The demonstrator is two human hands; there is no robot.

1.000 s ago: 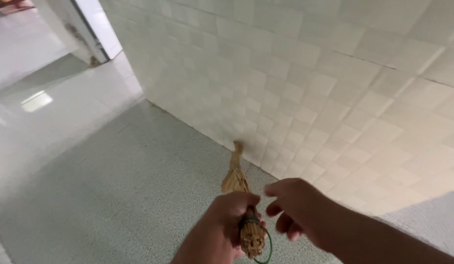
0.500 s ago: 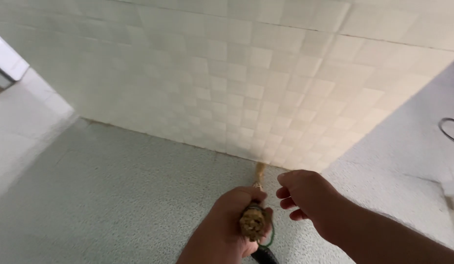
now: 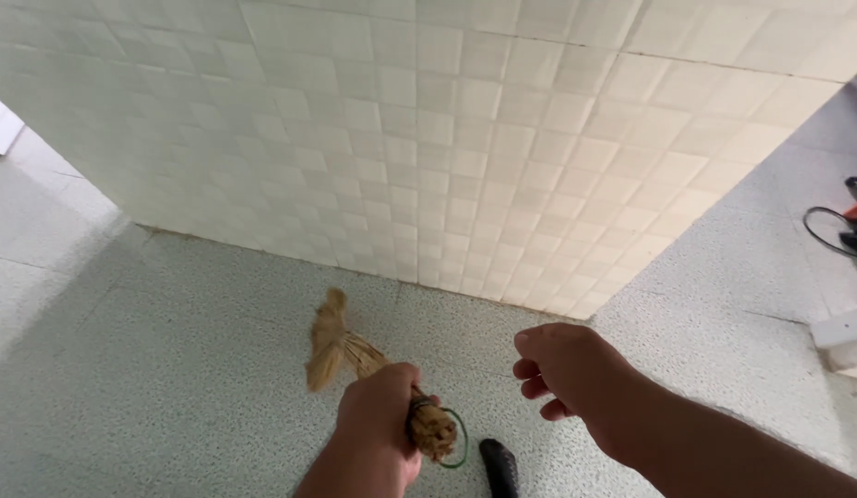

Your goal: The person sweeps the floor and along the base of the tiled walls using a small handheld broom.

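Straw-coloured, the short hand broom (image 3: 355, 355) we clench in our left hand (image 3: 378, 429) runs from its bound butt near us up-left to bristles on the speckled floor (image 3: 170, 369), while our right hand (image 3: 567, 369) hangs loosely curled, empty, just right.

Tiled wall (image 3: 465, 157) blocks ahead; speckled floor (image 3: 170, 369) open leftward; black cable (image 3: 830, 231) far right

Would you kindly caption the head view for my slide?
Left hand grips a straw hand broom above speckled floor; right hand hangs empty beside a tiled wall.
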